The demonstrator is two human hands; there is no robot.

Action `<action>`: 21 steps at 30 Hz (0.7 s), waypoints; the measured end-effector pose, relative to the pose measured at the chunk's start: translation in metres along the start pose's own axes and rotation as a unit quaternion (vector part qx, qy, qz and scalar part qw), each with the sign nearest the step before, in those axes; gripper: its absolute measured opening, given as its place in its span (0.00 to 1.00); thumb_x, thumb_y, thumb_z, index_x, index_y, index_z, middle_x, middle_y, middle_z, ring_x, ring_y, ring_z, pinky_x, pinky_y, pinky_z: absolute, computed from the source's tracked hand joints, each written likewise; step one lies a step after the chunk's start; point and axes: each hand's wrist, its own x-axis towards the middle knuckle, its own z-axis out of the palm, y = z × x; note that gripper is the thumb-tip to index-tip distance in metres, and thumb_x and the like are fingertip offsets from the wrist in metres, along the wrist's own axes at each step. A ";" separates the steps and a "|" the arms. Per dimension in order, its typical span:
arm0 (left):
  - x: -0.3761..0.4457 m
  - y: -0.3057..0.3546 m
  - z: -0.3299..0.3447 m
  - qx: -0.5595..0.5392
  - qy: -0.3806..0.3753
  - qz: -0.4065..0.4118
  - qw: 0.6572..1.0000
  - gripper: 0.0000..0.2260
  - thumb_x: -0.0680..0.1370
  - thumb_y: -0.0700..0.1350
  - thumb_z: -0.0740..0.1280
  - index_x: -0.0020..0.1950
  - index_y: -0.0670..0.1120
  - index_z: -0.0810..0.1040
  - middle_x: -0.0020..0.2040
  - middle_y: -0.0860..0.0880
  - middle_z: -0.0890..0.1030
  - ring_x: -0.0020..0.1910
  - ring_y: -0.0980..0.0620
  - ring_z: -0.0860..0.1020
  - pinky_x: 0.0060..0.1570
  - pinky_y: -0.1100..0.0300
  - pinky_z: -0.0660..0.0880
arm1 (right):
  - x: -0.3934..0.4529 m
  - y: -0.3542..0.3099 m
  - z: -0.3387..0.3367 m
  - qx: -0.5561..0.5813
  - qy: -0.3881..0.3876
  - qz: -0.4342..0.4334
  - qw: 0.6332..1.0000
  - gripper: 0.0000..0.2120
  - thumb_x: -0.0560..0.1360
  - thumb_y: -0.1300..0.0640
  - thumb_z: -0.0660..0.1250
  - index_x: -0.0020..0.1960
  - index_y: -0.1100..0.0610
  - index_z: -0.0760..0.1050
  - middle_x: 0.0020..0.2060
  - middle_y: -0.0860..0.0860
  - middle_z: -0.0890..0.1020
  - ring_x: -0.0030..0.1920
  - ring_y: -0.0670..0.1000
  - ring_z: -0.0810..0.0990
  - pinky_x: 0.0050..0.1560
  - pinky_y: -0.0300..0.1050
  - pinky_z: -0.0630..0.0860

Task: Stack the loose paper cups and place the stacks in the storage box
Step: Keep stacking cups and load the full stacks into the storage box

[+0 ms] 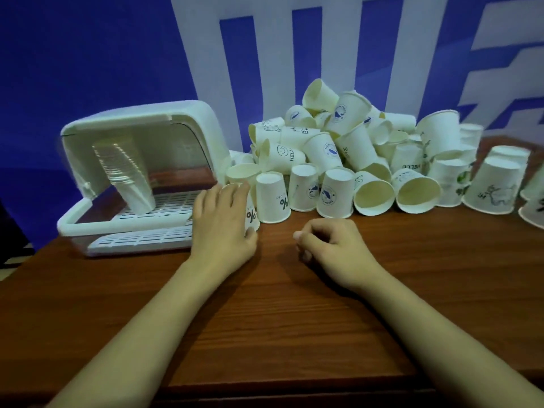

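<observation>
Head view: the left hand (222,222) grips an upturned paper cup (250,212) at frame centre, beside the storage box (141,178) at left. The right hand (326,240) rests curled, holding nothing. Lifting carelessly could topple the cup pile (338,148) behind.

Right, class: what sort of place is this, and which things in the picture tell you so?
Probably a staged work table in an office or exhibition space, not a home. Clues: a big blue wall banner with white lettering behind, a brown wooden tabletop, and a large heap of paper cups beside a white storage box.
</observation>
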 end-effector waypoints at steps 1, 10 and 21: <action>-0.001 -0.001 0.001 0.008 0.002 0.013 1.000 0.32 0.72 0.45 0.72 0.76 0.46 0.70 0.72 0.45 0.75 0.74 0.40 0.69 0.76 0.39 0.60 | 0.000 0.000 -0.001 0.017 0.022 -0.007 1.000 0.18 0.79 0.55 0.70 0.31 0.57 0.77 0.28 0.56 0.81 0.31 0.57 0.81 0.40 0.54 0.78; -0.006 0.011 -0.016 -0.104 0.061 0.034 0.992 0.15 0.70 0.38 0.75 0.55 0.46 0.79 0.70 0.44 0.74 0.67 0.38 0.71 0.61 0.41 0.73 | 0.000 0.002 0.001 0.113 0.066 0.003 0.991 0.17 0.75 0.53 0.69 0.30 0.58 0.75 0.25 0.57 0.75 0.27 0.55 0.74 0.32 0.55 0.74; -0.018 0.037 -0.027 -0.663 -0.032 -0.146 0.733 0.33 0.65 0.56 0.79 0.67 0.51 0.75 0.52 0.50 0.83 0.49 0.55 0.85 0.46 0.62 0.81 | -0.008 -0.007 -0.002 0.093 0.116 -0.076 0.986 0.15 0.72 0.50 0.73 0.55 0.53 0.74 0.42 0.50 0.80 0.35 0.42 0.74 0.36 0.37 0.73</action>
